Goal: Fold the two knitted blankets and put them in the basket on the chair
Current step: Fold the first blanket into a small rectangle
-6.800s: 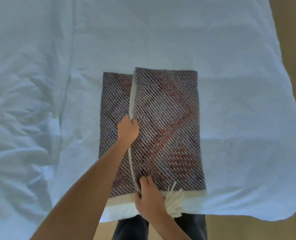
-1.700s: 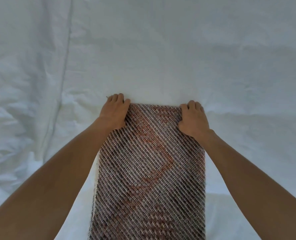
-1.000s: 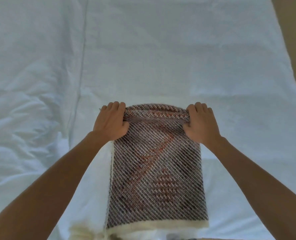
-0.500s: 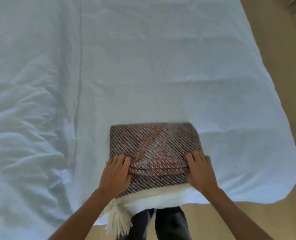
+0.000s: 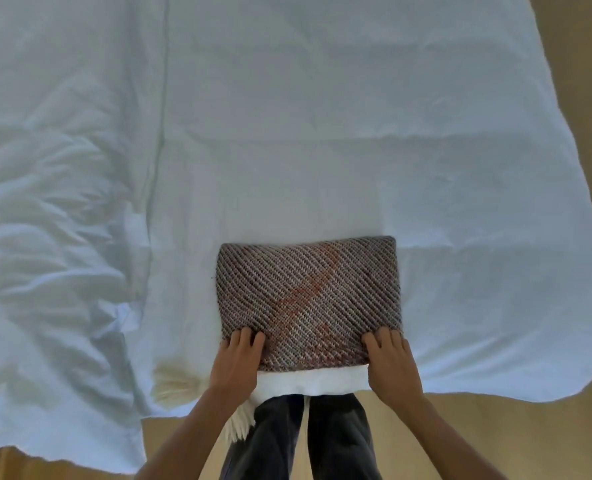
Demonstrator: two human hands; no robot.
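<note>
Gripping a folded blanket by its near corners with left hand and right hand, both curled over its top, thumbs hidden. Resting it at the near edge of a rumpled white sheet. Trailing cream tassels beside the left wrist; standing in dark trousers.

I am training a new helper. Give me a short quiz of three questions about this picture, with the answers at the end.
1. Where do the left hand and right hand touch the knitted blanket? A) far edge B) near corners C) nowhere
2. True or false: the blanket lies fully unfolded on the white sheet.
3. Fill in: a cream tassel lies beside the ___ hand.
Key: 1 B; 2 false; 3 left.
</note>
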